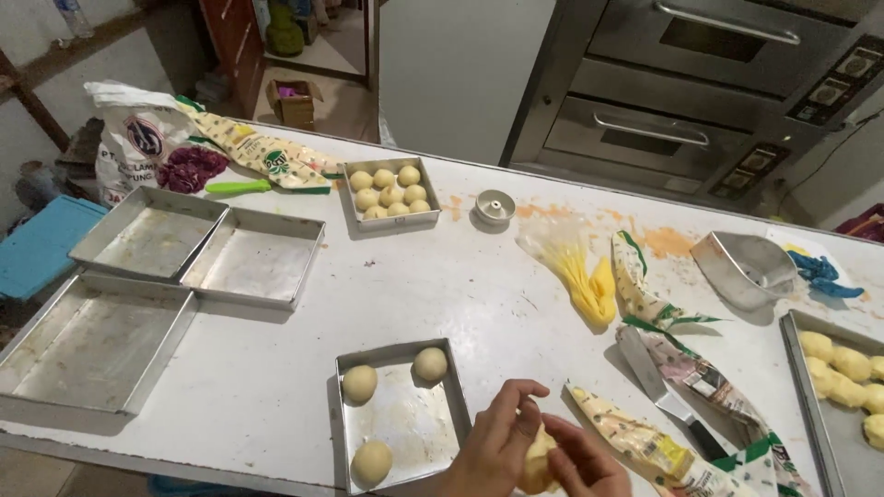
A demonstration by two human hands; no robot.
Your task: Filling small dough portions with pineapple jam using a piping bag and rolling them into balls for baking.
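Hands: at the bottom centre of the frame, the left hand (497, 442) and the right hand (582, 460) are cupped together around a dough piece (537, 460), fingers curled onto it from both sides; it looks part-shaped, not yet a smooth ball.
Tray in use: just left of the hands, the small square pan (398, 414) carries three dough balls (359, 383) along its top and left edges, with most of its bare bottom uncovered.
Finished tray: in the upper middle, a filled pan (390, 191) is packed with eight balls or so, judged complete.
Supply: at the right edge, a long tray (833, 405) carries rough dough lumps (840, 368), seemingly awaiting rolling.
Spare pans: three empty metal pans (152, 276) sit at the left.
Filling: a yellow piping bag (580, 276) lies right of centre, beside a scraper (663, 391).
Progress: one pan seems done, the second barely started, much dough left.
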